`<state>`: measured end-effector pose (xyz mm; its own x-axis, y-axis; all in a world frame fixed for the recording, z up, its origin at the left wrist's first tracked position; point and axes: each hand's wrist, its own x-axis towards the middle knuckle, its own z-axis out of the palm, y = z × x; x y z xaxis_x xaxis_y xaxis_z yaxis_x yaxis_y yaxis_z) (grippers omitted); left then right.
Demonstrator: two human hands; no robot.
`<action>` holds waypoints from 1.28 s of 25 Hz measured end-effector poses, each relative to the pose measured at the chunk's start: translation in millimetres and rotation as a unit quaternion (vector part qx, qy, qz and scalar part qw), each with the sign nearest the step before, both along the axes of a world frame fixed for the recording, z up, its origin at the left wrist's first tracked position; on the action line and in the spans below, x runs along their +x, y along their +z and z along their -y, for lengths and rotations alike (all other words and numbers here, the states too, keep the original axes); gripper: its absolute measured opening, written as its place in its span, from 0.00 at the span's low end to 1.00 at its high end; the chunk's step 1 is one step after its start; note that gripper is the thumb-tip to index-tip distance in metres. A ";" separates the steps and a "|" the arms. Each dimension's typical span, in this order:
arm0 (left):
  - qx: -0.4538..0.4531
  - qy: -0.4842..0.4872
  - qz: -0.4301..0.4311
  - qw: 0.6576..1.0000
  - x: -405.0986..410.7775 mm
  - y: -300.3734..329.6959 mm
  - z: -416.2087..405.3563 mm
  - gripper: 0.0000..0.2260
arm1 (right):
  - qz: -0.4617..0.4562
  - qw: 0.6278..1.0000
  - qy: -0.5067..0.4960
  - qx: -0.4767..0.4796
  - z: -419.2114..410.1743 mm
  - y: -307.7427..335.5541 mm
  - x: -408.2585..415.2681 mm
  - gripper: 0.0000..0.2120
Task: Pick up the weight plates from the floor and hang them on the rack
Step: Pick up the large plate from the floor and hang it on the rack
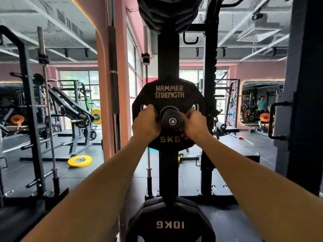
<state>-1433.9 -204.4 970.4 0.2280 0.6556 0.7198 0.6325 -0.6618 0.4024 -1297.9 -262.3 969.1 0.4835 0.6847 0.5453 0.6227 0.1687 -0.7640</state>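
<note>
A black 5 kg weight plate [169, 92] marked HAMMER STRENGTH sits on a horizontal peg [172, 119] of the black rack upright [168, 56] straight ahead. My left hand [146, 124] grips the plate through its left grip slot. My right hand [194, 124] grips it through the right slot. The peg's end sticks out through the plate's centre hole between my hands. A black 10 kg plate [170, 222] hangs on a lower peg of the same upright, its lettering upside down. Another black plate [167, 11] hangs above.
A yellow plate [79, 161] lies tilted on the dark floor at left, near an angled machine [73, 109] loaded with a yellow plate. A second rack [31, 109] with pegs and upright barbells stands at far left. A thick black post [305, 102] rises at right.
</note>
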 end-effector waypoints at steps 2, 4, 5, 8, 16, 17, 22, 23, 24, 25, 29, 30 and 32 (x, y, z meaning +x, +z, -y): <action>-0.003 -0.008 0.011 1.000 4.9 -2.1 -9.8 0.11 | -0.007 1.000 -0.006 -0.008 -6.7 -0.4 2.3 0.15; -0.005 -0.007 0.025 1.000 9.7 -3.7 -19.6 0.11 | 0.004 1.000 -0.026 -0.011 -15.8 -0.8 4.1 0.14; -0.007 -0.009 0.027 1.000 11.0 -3.4 -23.3 0.11 | 0.014 0.999 -0.037 -0.014 -19.3 -0.9 4.4 0.14; -0.015 -0.019 -0.014 1.000 6.5 -0.6 -20.7 0.11 | 0.016 0.999 -0.033 -0.036 -17.8 -0.9 2.9 0.14; -0.018 -0.022 0.018 0.999 -33.7 101.7 31.5 0.13 | 0.039 0.999 0.008 -0.035 43.9 98.1 -13.9 0.13; -0.010 -0.030 0.035 0.999 -38.2 125.1 37.9 0.14 | 0.045 0.999 0.007 -0.022 52.5 122.1 -16.2 0.14; 0.086 -0.044 0.129 0.987 -58.0 243.3 82.2 0.11 | 0.047 0.998 0.029 0.039 97.8 246.6 -19.7 0.15; 0.106 -0.045 0.148 0.982 -60.1 263.0 91.6 0.10 | 0.060 0.996 0.030 0.051 104.7 266.6 -19.7 0.15; 0.120 -0.043 0.161 0.979 -61.9 280.3 98.8 0.10 | 0.076 0.995 0.033 0.063 108.1 284.2 -19.3 0.15; 0.129 -0.037 0.163 0.977 -62.8 296.8 104.1 0.09 | 0.094 0.992 0.033 0.076 112.2 300.6 -20.4 0.16; 0.117 -0.018 0.065 0.991 -57.5 341.6 108.0 0.12 | 0.152 0.984 0.011 0.087 117.3 342.2 -26.3 0.17; 0.112 -0.020 0.032 0.993 -53.9 346.5 108.7 0.12 | 0.162 0.984 0.008 0.073 115.1 346.4 -27.1 0.16; 0.101 -0.023 -0.013 0.995 -48.2 349.7 108.6 0.12 | 0.181 0.983 0.006 0.035 105.4 348.7 -27.1 0.15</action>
